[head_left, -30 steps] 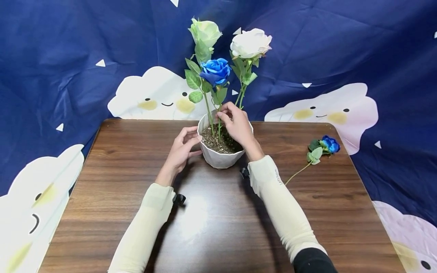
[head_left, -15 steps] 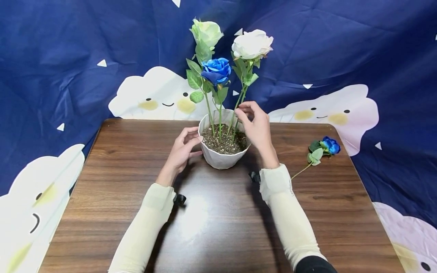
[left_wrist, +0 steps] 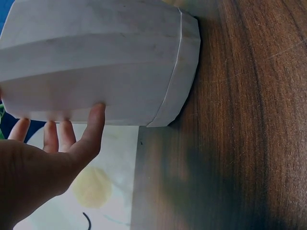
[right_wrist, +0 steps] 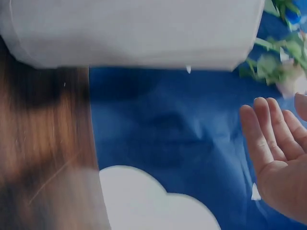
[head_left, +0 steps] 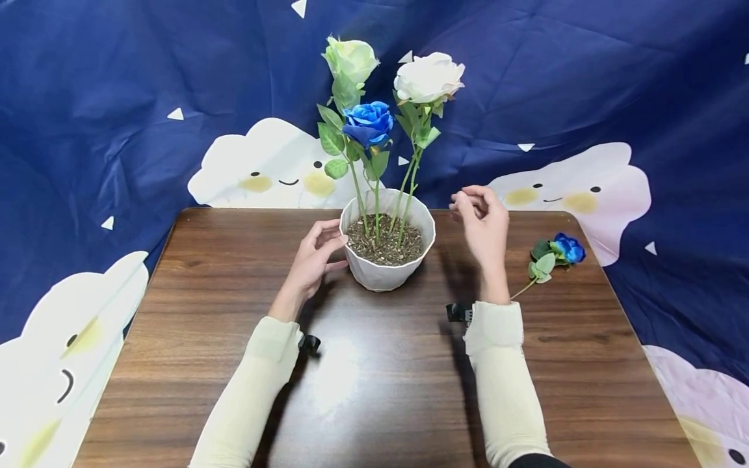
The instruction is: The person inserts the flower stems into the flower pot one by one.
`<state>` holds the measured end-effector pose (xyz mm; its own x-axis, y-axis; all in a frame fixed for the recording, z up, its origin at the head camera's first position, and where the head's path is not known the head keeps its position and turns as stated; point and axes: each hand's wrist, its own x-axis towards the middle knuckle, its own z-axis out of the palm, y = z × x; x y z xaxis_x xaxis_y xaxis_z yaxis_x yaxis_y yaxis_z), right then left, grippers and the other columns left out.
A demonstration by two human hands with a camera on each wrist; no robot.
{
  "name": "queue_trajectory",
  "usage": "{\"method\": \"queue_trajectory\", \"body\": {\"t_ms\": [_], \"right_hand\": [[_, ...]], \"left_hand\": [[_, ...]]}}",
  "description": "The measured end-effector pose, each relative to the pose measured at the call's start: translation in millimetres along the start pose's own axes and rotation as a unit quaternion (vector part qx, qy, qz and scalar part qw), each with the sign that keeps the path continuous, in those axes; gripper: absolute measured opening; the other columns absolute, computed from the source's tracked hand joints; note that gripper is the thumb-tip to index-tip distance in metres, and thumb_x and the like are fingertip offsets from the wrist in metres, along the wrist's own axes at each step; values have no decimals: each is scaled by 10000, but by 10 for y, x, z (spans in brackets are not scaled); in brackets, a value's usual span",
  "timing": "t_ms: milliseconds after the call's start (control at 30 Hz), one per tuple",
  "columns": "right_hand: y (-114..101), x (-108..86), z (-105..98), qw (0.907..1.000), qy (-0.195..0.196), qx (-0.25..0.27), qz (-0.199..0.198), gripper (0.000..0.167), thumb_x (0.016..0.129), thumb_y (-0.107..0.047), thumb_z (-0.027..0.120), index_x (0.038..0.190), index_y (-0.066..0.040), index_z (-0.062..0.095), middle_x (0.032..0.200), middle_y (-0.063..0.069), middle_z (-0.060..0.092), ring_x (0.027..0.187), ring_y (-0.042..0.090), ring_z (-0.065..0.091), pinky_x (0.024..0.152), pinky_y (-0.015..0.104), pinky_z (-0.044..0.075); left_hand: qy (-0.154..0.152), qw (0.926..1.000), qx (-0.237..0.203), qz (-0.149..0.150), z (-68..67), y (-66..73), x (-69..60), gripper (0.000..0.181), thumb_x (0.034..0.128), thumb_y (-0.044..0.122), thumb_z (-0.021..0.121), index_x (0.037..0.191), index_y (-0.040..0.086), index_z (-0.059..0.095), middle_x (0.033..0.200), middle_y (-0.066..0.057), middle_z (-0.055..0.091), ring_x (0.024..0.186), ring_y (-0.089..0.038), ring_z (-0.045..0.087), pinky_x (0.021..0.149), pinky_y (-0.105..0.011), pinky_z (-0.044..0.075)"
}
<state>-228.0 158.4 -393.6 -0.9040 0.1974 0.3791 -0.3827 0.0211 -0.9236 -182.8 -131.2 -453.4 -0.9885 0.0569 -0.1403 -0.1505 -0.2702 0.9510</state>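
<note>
A white faceted flowerpot (head_left: 383,276) filled with soil stands on the table. In it three artificial roses stand upright: a pale green rose (head_left: 353,62), a blue rose (head_left: 368,123) and a white rose (head_left: 430,79). My left hand (head_left: 313,259) touches the pot's left side; in the left wrist view its extended fingers (left_wrist: 96,120) rest against the wall. To the right of the pot, my right hand (head_left: 487,224) is in the air, apart from the pot and holding nothing. The right wrist view shows its fingers (right_wrist: 256,139) loosely extended.
Another blue rose (head_left: 567,249) lies on the wooden table (head_left: 193,292) at the right, its stem partly hidden behind my right wrist. Behind the table hangs a dark blue cloth (head_left: 117,65) printed with white clouds.
My right hand has moved away from the stems of the roses, rightward past the pot's rim. The left hand stays at the pot, and the roses stand almost as before.
</note>
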Motion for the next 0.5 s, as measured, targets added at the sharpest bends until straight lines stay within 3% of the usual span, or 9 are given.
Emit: {"method": "queue_trajectory", "body": {"t_ms": [200,500], "right_hand": [[40,-33,-224,9987,289,303,302,156,973,-10,648,1082,93,601,881,77,726,725,129,709,674,253,632],[122,-101,-451,9951,609,401,672,239,976,-59,662,1136,104,593,897,79,732,742,152,713,672,256,632]], "left_hand": [[3,10000,-10,49,-3,-10,8,462,984,88,622,1424,62,485,1334,-182,506,1130,-226,557,930,-579,566],[19,10000,-21,3,1,-17,-2,467,980,94,629,1424,64,489,1280,-131,517,1146,-242,551,925,-578,569]]}}
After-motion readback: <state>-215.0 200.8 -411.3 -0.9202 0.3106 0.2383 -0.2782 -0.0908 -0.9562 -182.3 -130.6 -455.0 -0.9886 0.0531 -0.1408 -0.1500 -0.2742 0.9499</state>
